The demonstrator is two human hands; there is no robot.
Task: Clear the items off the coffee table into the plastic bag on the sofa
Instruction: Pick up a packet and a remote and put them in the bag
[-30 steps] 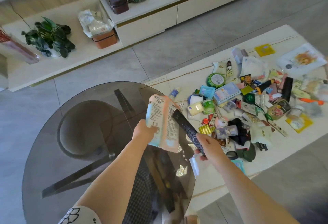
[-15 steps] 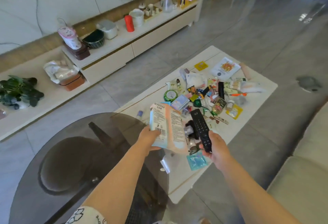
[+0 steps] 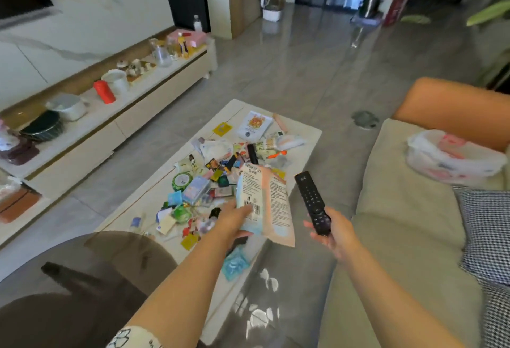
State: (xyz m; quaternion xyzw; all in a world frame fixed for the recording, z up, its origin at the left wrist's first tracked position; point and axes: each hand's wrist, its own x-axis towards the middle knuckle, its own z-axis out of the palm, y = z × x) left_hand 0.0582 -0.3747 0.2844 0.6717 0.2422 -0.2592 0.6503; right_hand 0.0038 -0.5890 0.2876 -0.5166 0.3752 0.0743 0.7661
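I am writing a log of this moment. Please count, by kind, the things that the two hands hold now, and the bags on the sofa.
Packet, in the left hand: 1
Remote, in the right hand: 1
Plastic bag on the sofa: 1
Total: 3

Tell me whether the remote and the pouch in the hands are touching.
Apart. The head view shows sofa and floor between the black remote in the right hand and the pink pouch held by the left hand.

Pink-and-blue printed pouch (image 3: 263, 204) and black remote (image 3: 311, 201) held above cluttered coffee table (image 3: 309, 132), white plastic bag (image 3: 452, 158) on sofa (image 3: 408, 209)
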